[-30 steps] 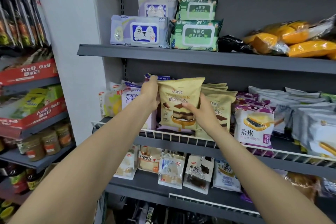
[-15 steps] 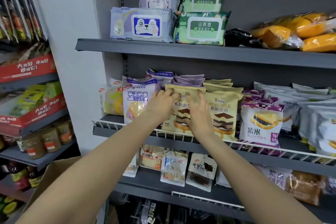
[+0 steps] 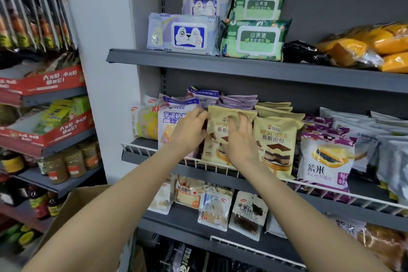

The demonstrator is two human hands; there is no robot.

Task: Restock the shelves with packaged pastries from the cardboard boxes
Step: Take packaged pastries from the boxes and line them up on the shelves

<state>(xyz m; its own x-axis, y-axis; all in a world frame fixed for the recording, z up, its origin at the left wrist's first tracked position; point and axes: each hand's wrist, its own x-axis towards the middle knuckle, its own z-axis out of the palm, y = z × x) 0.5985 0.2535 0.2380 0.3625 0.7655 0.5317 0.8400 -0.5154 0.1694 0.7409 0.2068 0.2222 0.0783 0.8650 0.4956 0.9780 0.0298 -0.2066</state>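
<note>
While both hands (image 3: 240,139) press mousse pack (image 3: 220,137), wire-railed shelf (image 3: 154,150) full.

Matt plastic mousse packet (image 3: 227,137); white wire rail (image 3: 220,164); cardboard box (image 3: 72,210).

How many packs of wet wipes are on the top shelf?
4. Two purple packs, front and behind it; two green packs, front and behind it. More may hide behind them.

A tan plastic mousse-cake pastry packet (image 3: 220,137) stands upright behind the middle grey shelf's white wire rail (image 3: 309,183), beside an identical packet (image 3: 277,146).
</note>
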